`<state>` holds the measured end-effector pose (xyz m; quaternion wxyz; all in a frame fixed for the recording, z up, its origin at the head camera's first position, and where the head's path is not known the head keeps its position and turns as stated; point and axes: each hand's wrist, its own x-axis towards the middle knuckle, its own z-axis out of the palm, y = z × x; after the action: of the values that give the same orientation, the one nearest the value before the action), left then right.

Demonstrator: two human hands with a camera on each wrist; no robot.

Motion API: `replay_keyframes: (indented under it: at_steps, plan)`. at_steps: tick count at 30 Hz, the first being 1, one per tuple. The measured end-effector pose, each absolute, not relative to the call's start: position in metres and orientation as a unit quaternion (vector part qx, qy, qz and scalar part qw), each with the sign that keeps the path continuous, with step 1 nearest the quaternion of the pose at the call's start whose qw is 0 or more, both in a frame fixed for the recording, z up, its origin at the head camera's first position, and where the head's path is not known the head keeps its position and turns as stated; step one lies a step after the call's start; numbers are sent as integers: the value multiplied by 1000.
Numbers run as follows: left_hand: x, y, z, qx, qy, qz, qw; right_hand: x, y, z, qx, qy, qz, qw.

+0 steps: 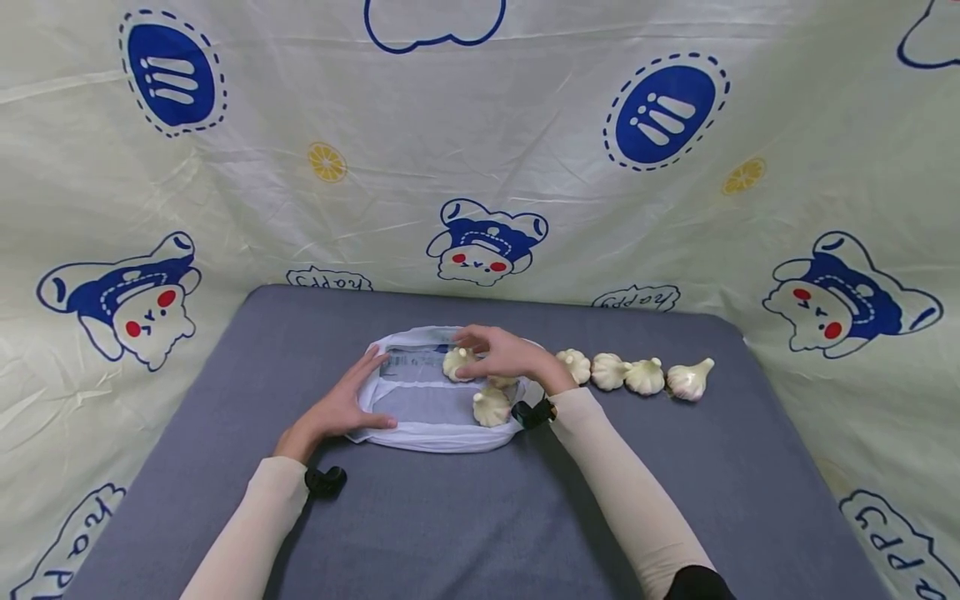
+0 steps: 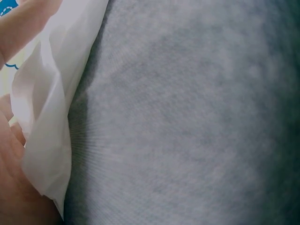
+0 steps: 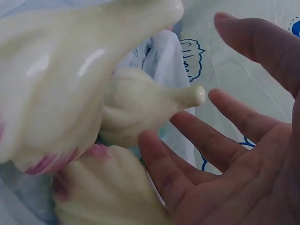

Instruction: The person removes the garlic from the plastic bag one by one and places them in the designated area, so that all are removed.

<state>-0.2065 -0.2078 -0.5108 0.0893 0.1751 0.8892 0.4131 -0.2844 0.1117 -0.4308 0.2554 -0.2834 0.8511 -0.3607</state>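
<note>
You seem midway through bagging garlic: three bulbs (image 1: 491, 407) lie inside the white bag (image 1: 442, 437), four more (image 1: 644, 377) line the desk (image 1: 420, 517) rightward. Your left hand (image 1: 345, 406), fingers extended, steadies the bag; your right hand (image 1: 506, 354) is spread, its fingers facing a bulb's stem. Next likely calls for fetching another; the outermost bulb's (image 1: 687, 380) long axis slants, stem pointing away right.

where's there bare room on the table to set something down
Free: gray tablecloth between the left sleeve and right sleeve, in front of the white plastic bag; also right of the right sleeve, below the row of four garlic bulbs. Crowded: the bag's right end, holding more bulbs, and that row.
</note>
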Motion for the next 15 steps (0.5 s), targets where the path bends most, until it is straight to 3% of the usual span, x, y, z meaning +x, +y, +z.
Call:
replay_keyframes:
  at_steps: [15]
  plan:
    - [-208,-209,-513,176,890,411,87,-301,97,-435,-278,858,-318,293]
